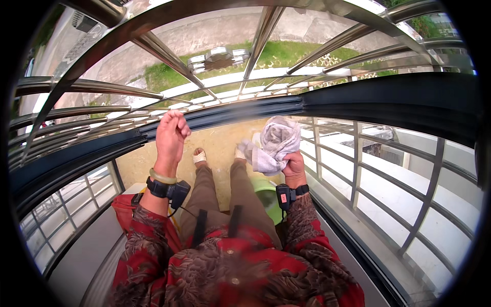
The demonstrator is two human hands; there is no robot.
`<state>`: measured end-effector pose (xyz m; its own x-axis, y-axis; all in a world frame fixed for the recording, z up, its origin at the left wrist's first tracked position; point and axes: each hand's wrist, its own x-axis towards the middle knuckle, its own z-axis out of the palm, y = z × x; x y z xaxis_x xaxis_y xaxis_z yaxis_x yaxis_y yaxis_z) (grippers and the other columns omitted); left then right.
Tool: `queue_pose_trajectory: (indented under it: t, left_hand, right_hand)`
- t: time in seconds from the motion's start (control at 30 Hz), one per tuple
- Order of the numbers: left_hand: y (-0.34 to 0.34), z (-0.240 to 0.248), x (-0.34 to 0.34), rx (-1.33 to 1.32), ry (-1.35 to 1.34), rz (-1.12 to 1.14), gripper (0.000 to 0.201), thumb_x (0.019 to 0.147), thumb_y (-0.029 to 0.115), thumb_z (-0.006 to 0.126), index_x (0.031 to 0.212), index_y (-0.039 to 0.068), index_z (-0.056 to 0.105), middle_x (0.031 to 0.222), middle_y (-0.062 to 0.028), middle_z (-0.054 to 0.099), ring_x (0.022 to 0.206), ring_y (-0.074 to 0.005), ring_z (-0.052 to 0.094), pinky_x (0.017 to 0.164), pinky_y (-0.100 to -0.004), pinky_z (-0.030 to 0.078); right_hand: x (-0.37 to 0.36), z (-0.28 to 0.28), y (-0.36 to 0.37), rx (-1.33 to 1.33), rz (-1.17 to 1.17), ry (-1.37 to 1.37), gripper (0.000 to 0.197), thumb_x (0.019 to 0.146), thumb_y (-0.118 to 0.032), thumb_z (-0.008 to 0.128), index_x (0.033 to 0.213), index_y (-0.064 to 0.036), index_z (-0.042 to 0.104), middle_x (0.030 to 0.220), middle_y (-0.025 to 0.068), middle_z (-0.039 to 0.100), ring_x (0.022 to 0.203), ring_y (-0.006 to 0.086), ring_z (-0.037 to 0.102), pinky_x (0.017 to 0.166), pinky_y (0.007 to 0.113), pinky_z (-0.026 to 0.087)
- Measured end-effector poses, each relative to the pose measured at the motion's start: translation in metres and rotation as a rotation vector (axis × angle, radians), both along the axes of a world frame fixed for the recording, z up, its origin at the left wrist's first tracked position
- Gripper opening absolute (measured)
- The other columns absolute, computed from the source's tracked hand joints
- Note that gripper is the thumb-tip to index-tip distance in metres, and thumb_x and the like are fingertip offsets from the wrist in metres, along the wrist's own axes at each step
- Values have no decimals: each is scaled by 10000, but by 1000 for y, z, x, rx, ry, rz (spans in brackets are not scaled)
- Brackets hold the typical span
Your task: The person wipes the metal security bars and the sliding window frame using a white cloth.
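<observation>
My right hand (293, 165) grips a bunched, pale greyish-white cloth (280, 140), whose folds spill over my fingers. A loose end of it hangs toward the left. Level with it on the other side, my left hand (172, 131) is raised with its fingers curled in, and nothing shows in them. This hand is just in front of the dark window frame (225, 113) and apart from it. Each wrist wears a black strapped device, and a pale bangle circles the left one.
Beyond the frame, metal bars (262, 38) curve outward over grass and paving far below. A green basin (267, 198) stands on the tan floor (215, 148) by my right leg. Next to my left forearm lies a red bag-like thing (124, 212). Barred windows (378, 169) flank both sides.
</observation>
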<state>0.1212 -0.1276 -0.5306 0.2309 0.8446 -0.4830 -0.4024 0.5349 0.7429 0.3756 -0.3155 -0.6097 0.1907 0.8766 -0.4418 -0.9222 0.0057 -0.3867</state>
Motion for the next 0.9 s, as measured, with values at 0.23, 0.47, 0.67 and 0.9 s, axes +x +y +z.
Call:
queue_pose_trajectory:
  t: [0.23,0.47,0.67,0.9]
  left_hand:
    - [-81,-11,-14,-211,99,-187,251,833,26,414,1074,54,480,605,22,385,488,-60,329,486,-207,325]
    - [-108,-2,-21,-173,189,-222,378,741,-54,398,1103,19,478,664,5,470,619,-108,485,593,-219,426]
    - [-113,5,-33,-276,19,-172,168,824,41,384,927,27,516,666,1,481,616,-112,488,601,-248,431]
    - [-111,-16,-58,-162,103,-186,201,852,57,386,1012,26,503,629,1,473,590,-100,476,580,-231,432]
  right_hand:
    - [15,68,68,13,74,-289,605,602,72,423,1202,-3,406,1130,136,514,1019,270,521,905,370,412]
    - [19,148,174,163,189,-677,370,642,35,489,1010,22,526,857,84,583,739,163,572,687,265,461]
    - [30,106,235,104,8,-851,239,710,24,474,928,44,569,819,48,584,663,109,543,577,231,438]
    - [21,108,233,115,46,-888,314,726,45,439,1015,40,561,867,36,594,724,99,548,650,213,440]
